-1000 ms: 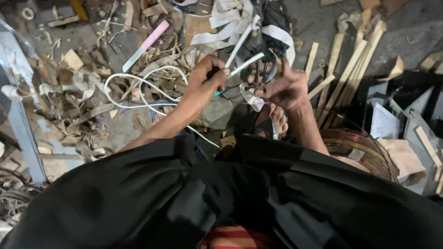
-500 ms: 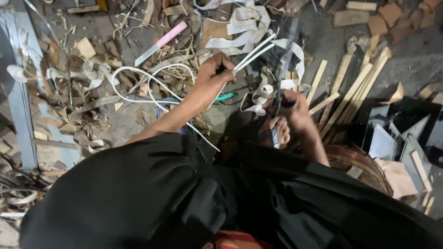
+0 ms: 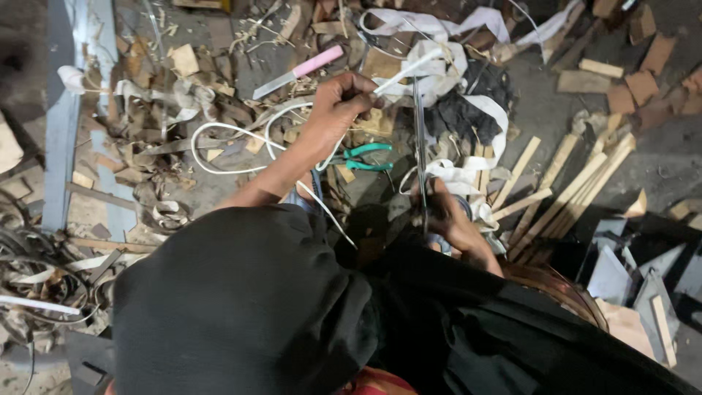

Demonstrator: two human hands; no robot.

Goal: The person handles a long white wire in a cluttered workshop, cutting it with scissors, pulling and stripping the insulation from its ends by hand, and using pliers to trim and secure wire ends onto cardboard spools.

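The person wears a loose black garment with sleeves ending above the bare forearms, a strip of red-orange cloth showing beneath.

Left hand is extended forward on an outstretched bare forearm, fingers curled tight into a closed pinch. Right hand sits lower and nearer the body, fingers clenched, wrist bent. Both upper arms are covered by black sleeves.

No packages, labels, signs or screens.
The floor holds only loose scraps: wood strips, white bands, shavings and tools, none wrapped or marked.
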